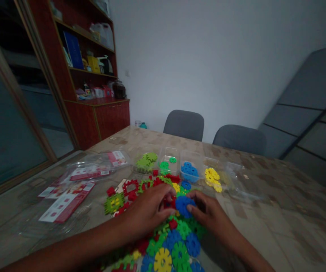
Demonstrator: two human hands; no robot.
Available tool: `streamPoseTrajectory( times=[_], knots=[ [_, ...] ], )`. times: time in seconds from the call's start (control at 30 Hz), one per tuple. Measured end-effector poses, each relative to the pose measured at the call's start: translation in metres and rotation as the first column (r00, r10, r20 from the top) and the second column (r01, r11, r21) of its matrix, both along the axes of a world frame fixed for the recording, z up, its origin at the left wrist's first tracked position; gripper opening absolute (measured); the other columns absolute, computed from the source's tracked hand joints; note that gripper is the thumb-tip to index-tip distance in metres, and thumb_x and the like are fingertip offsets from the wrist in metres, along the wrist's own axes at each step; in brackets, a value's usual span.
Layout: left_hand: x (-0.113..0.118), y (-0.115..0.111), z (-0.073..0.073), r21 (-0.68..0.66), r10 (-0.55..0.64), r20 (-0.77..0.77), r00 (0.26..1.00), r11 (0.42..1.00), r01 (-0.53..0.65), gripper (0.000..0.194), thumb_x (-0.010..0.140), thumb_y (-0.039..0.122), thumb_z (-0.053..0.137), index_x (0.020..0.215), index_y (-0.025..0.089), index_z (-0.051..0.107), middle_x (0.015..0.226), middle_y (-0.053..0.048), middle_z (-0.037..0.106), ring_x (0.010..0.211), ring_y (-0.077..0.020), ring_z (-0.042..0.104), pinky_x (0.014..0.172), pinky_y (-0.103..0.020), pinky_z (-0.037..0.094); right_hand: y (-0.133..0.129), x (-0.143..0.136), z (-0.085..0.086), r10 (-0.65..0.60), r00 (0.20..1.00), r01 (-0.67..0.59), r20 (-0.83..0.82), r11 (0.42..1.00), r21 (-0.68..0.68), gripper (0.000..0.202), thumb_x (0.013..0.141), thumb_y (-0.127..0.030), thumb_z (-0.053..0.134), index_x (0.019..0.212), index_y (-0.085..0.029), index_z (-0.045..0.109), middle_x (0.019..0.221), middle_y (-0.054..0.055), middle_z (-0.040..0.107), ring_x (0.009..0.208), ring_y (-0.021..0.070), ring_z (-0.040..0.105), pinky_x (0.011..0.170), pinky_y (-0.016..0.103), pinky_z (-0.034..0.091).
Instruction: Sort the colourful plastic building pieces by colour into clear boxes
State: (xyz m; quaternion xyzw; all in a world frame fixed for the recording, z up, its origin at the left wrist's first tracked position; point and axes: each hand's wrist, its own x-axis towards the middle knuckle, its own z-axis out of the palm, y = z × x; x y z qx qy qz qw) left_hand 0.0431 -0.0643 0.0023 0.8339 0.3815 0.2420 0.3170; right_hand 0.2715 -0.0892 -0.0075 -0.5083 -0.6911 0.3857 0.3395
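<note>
My right hand [209, 209] pinches a blue notched plastic disc [184, 206] between thumb and fingers, just above the pile. Beside it, my left hand [157, 202] is curled with thumb and fingers around a red plastic piece [169, 203], partly hidden by the fingers. Under both hands spreads a heap of interlocking toy pieces. Nearest me in it lie a yellow disc [163, 260], a green disc [179, 253] and a blue disc [192, 243]. Green square pieces [114, 203] and red pieces [130, 187] lie left of the hands.
Behind the heap stand clear tubs with light-green pieces [147, 161], green discs [164, 166], blue discs [189, 170] and yellow discs [212, 176]. An empty-looking clear container [242, 181] sits at the right. Clear packaging with printed cards [66, 202] covers the left. Two grey chairs [184, 124] stand beyond.
</note>
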Motion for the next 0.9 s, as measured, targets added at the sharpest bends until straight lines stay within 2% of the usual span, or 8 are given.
streamPoseTrajectory(
  times=[0.17, 0.3, 0.4, 0.53, 0.67, 0.73, 0.8, 0.9],
  knots=[
    [-0.018, 0.024, 0.02, 0.156, 0.065, 0.035, 0.997, 0.985, -0.069, 0.019, 0.09, 0.027, 0.058, 0.108, 0.022, 0.059, 0.108, -0.004, 0.066, 0.092, -0.0212, 0.061, 0.08, -0.032, 0.046, 0.053, 0.027, 0.021, -0.276, 0.959, 0.262, 0.07, 0.951, 0.164, 0.032, 0.079, -0.046, 0.056, 0.096, -0.018, 0.061, 0.073, 0.001, 0.06, 0.065, 0.0176, 0.056, 0.059, 0.028, 0.044],
    [-0.036, 0.042, 0.024, 0.155, 0.057, 0.017, 0.998, 0.986, -0.059, 0.019, 0.091, 0.026, 0.053, 0.106, 0.019, 0.061, 0.105, -0.005, 0.068, 0.086, -0.0194, 0.063, 0.074, -0.029, 0.046, 0.092, 0.039, 0.021, -0.321, 0.944, 0.305, 0.08, 0.937, 0.168, 0.033, 0.077, -0.042, 0.054, 0.096, -0.016, 0.06, 0.077, 0.004, 0.064, 0.063, 0.0185, 0.061, 0.057, 0.03, 0.048],
    [-0.051, 0.054, 0.025, 0.11, -0.005, -0.062, 0.998, 0.994, 0.011, 0.017, 0.09, 0.024, 0.054, 0.103, 0.02, 0.063, 0.098, -0.003, 0.07, 0.081, -0.0179, 0.063, 0.071, -0.027, 0.045, 0.097, 0.042, 0.017, -0.337, 0.937, 0.317, 0.096, 0.932, 0.176, 0.033, 0.077, -0.04, 0.052, 0.097, -0.015, 0.06, 0.083, 0.007, 0.067, 0.066, 0.0205, 0.064, 0.06, 0.033, 0.051],
    [-0.065, 0.062, 0.027, 0.061, -0.086, -0.209, 0.974, 0.993, 0.101, 0.015, 0.089, 0.023, 0.057, 0.1, 0.021, 0.067, 0.094, -0.002, 0.071, 0.082, -0.0184, 0.064, 0.072, -0.027, 0.043, 0.073, 0.043, 0.018, -0.291, 0.946, 0.266, 0.144, 0.949, 0.168, 0.031, 0.079, -0.043, 0.054, 0.095, -0.017, 0.062, 0.082, 0.007, 0.069, 0.065, 0.0209, 0.063, 0.06, 0.033, 0.049],
    [-0.067, 0.06, 0.03, 0.025, -0.167, -0.303, 0.938, 0.983, 0.183, 0.013, 0.086, 0.016, 0.06, 0.097, 0.021, 0.067, 0.094, -0.002, 0.069, 0.084, -0.0193, 0.062, 0.074, -0.027, 0.042, 0.03, 0.037, 0.016, 0.008, 0.973, -0.012, 0.23, 1.0, 0.015, 0.024, 0.086, -0.041, 0.051, 0.086, -0.02, 0.063, 0.076, 0.004, 0.069, 0.069, 0.021, 0.064, 0.063, 0.031, 0.049],
    [-0.064, 0.054, 0.032, 0.004, -0.18, -0.346, 0.921, 0.981, 0.193, 0.016, 0.081, 0.014, 0.067, 0.095, 0.02, 0.066, 0.094, -0.002, 0.067, 0.084, -0.02, 0.061, 0.072, -0.027, 0.041, 0.007, 0.033, 0.011, 0.15, 0.939, -0.131, 0.31, 0.988, -0.081, 0.02, 0.088, -0.035, 0.05, 0.085, -0.02, 0.062, 0.075, 0.005, 0.069, 0.07, 0.0212, 0.064, 0.065, 0.031, 0.048],
    [-0.058, 0.047, 0.032, -0.023, -0.216, -0.378, 0.9, 0.974, 0.224, 0.019, 0.076, 0.014, 0.073, 0.092, 0.02, 0.066, 0.09, 0.0, 0.065, 0.081, -0.0194, 0.06, 0.069, -0.026, 0.04, -0.014, 0.032, 0.003, 0.187, 0.886, -0.141, 0.425, 0.98, -0.137, 0.014, 0.084, -0.029, 0.056, 0.088, -0.019, 0.064, 0.081, 0.007, 0.071, 0.073, 0.0224, 0.064, 0.067, 0.032, 0.047],
    [-0.048, 0.036, 0.032, -0.071, -0.293, -0.387, 0.875, 0.955, 0.288, 0.02, 0.077, 0.015, 0.075, 0.092, 0.021, 0.064, 0.088, 0.001, 0.063, 0.08, -0.018, 0.059, 0.068, -0.024, 0.041, -0.038, 0.03, -0.007, 0.218, 0.824, -0.139, 0.523, 0.972, -0.187, 0.031, 0.076, -0.02, 0.067, 0.107, -0.022, 0.065, 0.102, 0.009, 0.072, 0.088, 0.0243, 0.065, 0.077, 0.034, 0.048]
  ],
)
